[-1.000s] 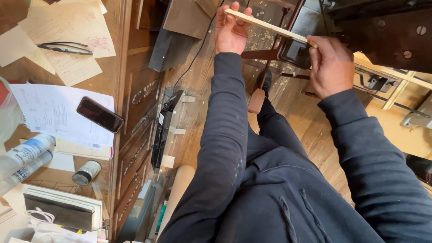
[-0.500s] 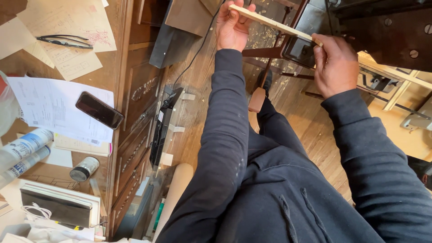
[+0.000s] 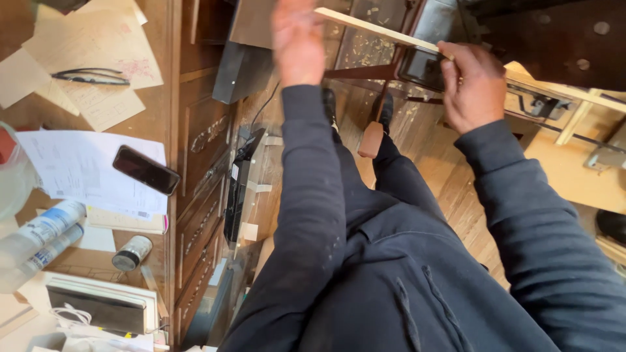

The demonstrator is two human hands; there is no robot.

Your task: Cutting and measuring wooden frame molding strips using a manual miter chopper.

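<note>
A thin pale wooden strip (image 3: 375, 29) runs across the top of the view, sloping down to the right. My right hand (image 3: 473, 85) grips its right end with fingers curled over it, beside a dark metal fixture (image 3: 424, 65). My left hand (image 3: 297, 39) is raised at the strip's left end and blurred by motion. Its fingers look spread, and the strip's tip shows free just beside it. Both arms are in dark sleeves, and my dark-clothed legs are below.
A wooden desk (image 3: 173, 98) with drawers stands on the left. It carries papers, a black phone (image 3: 145, 169), glasses (image 3: 88, 77), spray cans (image 3: 39, 234) and a small tin (image 3: 130, 253). Wood shavings lie on the plank floor (image 3: 456, 189). Pale wooden framing (image 3: 580, 117) is at the right.
My left hand has come off the strip's left end and is moving, blurred. My right hand still holds the right end; the strip has barely shifted.
</note>
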